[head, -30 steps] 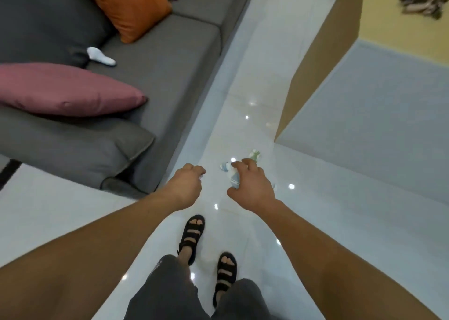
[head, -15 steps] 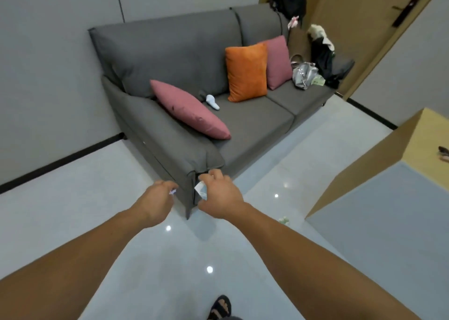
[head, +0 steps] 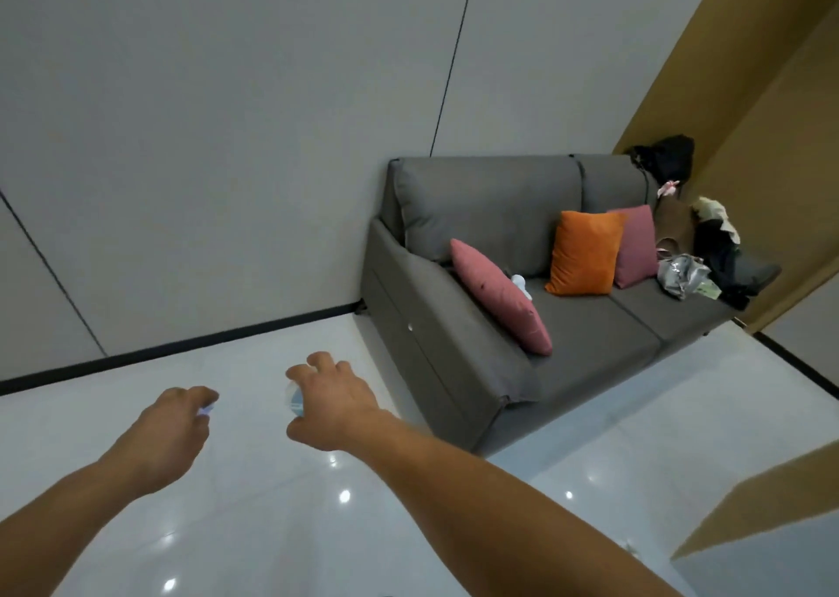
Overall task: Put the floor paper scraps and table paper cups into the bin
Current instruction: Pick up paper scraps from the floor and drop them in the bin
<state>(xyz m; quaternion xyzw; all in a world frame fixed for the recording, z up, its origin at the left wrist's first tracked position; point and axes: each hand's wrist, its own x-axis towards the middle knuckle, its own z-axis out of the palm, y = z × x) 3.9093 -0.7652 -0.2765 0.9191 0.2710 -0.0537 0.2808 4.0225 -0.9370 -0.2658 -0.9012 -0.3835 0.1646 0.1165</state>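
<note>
Paper scraps, two showing, both in the lower centre of the frame and both off the floor.
- One small scrap (head: 207,409), white with a bluish edge, is sitting pinched at the fingertips of the left hand (head: 175,431). The grip is narrow, and only a sliver of paper is peeking out.
- One larger scrap (head: 293,399), pale blue and white, is sitting tucked between the thumb and curled fingers of the right hand (head: 336,408). That hand is facing palm down with its fingers bent and slightly spread. Most of the paper is hiding under the palm.

Hands, two: both are reaching forward on bare forearms over the floor, the left one lower and further left, well apart from each other.

Floor (head: 254,528), one: glossy white tile is filling the lower half and reflecting several small ceiling lights.

Sofa (head: 590,324), one: grey, two seats, standing at centre right against the wall. The following are lying on it:
- cushions, three: one pink cushion (head: 501,297) is leaning at the near arm, and one orange cushion (head: 583,254) is standing upright beside a second pink cushion (head: 635,245);
- one small white object (head: 522,285) behind the near pink cushion, too small to tell what it is;
- one crumpled silver bag (head: 683,274);
- one heap of dark clothing (head: 726,256) at the far end.

Wall (head: 227,142), one: grey panels are running along a black skirting strip (head: 181,347).

Wooden panel (head: 772,120), one: tan, filling the upper right.

Boxy tan-and-grey corner (head: 749,528), one: jutting in at the lower right.
</note>
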